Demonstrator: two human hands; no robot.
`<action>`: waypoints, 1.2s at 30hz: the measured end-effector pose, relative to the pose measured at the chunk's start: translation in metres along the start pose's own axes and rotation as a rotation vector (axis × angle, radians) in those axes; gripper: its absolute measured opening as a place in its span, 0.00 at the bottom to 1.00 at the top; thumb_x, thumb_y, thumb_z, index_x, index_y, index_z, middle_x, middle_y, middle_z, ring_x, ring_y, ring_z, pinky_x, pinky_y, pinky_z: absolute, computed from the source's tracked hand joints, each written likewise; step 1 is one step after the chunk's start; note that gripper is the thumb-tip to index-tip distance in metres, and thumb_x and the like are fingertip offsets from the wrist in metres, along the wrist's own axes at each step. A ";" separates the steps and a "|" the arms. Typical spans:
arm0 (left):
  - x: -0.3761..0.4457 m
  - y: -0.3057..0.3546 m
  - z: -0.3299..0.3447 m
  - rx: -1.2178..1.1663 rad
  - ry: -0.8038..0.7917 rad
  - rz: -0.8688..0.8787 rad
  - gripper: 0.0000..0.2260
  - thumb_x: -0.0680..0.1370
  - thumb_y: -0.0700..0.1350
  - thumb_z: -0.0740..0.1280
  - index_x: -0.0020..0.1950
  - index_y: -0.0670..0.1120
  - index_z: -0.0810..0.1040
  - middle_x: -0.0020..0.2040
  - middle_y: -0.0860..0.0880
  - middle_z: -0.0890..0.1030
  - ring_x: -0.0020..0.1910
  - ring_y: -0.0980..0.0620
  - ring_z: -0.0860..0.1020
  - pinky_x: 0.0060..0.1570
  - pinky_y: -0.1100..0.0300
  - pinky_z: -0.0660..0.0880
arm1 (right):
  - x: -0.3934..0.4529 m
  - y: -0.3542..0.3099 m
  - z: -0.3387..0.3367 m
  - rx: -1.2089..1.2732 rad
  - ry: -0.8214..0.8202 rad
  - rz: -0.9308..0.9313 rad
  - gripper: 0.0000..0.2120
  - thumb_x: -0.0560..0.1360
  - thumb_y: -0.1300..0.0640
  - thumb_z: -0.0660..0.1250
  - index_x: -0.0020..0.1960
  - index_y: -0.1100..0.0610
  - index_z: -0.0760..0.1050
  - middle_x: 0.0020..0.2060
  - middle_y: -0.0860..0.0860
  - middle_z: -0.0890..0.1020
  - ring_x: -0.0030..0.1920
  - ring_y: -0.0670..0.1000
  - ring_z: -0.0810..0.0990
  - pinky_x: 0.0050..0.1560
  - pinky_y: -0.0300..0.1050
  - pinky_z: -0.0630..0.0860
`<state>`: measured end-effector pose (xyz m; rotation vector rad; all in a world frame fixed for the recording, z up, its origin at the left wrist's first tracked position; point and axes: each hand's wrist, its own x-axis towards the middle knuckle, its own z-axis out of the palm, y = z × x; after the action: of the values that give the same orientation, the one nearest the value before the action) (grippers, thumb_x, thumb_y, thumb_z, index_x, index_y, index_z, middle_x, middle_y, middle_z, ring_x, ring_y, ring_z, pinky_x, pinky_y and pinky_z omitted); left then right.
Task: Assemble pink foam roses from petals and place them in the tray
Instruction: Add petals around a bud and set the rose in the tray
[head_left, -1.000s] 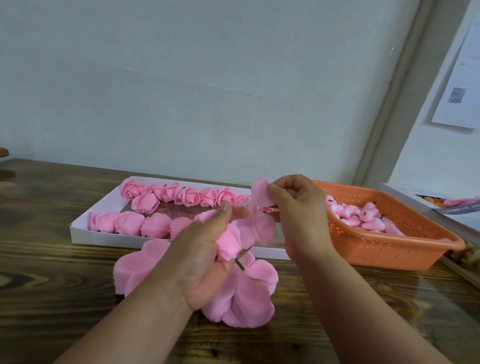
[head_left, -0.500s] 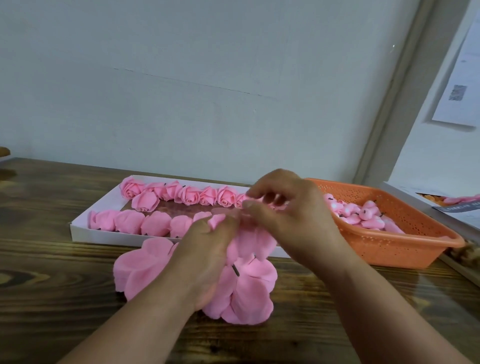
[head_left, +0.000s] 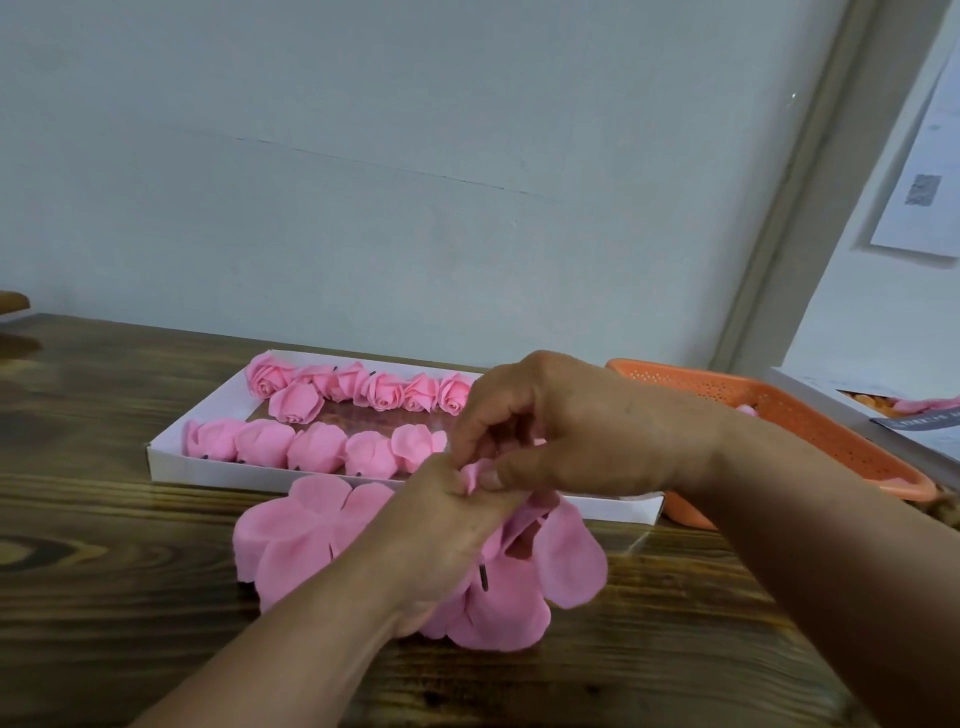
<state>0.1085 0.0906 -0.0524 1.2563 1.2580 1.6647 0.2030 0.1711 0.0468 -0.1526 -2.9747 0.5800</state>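
My left hand grips a half-built pink foam rose over the table, a short dark stem poking out below the palm. My right hand reaches over from the right and pinches a petal against the top of that rose. Most of the bud is hidden by both hands. Beneath them lies a pile of flat pink petal sheets. Behind stands the white tray holding two rows of finished pink roses.
An orange perforated basket with small pink buds stands at the right, partly behind my right forearm. Printed papers lie at the far right edge. The wooden table runs up to a pale wall.
My right hand has come down and to the left with the petal, from held up apart to pressed onto the rose in my left hand. The left hand stayed almost in place.
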 end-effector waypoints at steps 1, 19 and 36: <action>0.000 0.001 0.001 -0.022 -0.012 0.006 0.08 0.69 0.51 0.67 0.41 0.51 0.85 0.42 0.49 0.86 0.44 0.57 0.83 0.39 0.70 0.77 | 0.001 -0.001 0.000 -0.024 -0.013 -0.010 0.08 0.72 0.66 0.69 0.49 0.58 0.82 0.42 0.56 0.82 0.40 0.57 0.81 0.41 0.54 0.79; 0.005 -0.002 -0.005 0.067 0.119 -0.011 0.20 0.75 0.33 0.65 0.27 0.51 0.81 0.24 0.56 0.78 0.26 0.64 0.77 0.26 0.72 0.71 | 0.011 -0.007 0.012 -0.311 -0.005 -0.009 0.02 0.75 0.61 0.65 0.44 0.59 0.75 0.38 0.50 0.77 0.38 0.47 0.71 0.40 0.42 0.68; 0.005 -0.003 -0.008 -0.126 -0.061 -0.029 0.03 0.68 0.38 0.73 0.36 0.46 0.85 0.32 0.47 0.80 0.38 0.53 0.80 0.44 0.58 0.77 | 0.008 -0.006 0.012 -0.164 0.064 -0.016 0.02 0.71 0.67 0.68 0.41 0.64 0.80 0.35 0.53 0.80 0.35 0.46 0.75 0.33 0.38 0.70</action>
<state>0.0988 0.0938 -0.0539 1.1984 1.1125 1.6453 0.1928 0.1619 0.0393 -0.1568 -2.9553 0.3228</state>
